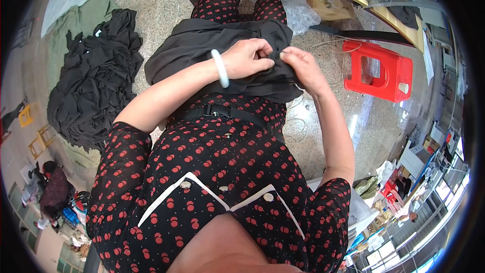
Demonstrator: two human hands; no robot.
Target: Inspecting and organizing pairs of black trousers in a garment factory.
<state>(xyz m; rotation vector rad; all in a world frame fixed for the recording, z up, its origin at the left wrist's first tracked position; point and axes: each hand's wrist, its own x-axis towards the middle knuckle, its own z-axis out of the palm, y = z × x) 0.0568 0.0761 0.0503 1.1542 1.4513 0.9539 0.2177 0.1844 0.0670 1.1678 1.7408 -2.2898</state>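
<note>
A black cloth garment [202,45] lies bunched across my lap. My left hand [247,59], with a pale bangle [220,68] on its wrist, has its fingers curled and pinched on the cloth. Close by on the right, my right hand [304,69] pinches the same cloth between thumb and forefinger. A small gap separates the two sets of fingertips, and a fold of the cloth runs between them. Whether a thread or other small thing is also in the fingers is too fine to tell.
To the left, a large heap of black cloth [101,71] rests on green fabric [83,17] on the floor. A red plastic stool [386,78] lies on its side at the right. Ahead stands a wooden-edged table [399,28], with a cardboard box [333,7] and clear plastic wrap [303,17] beneath.
</note>
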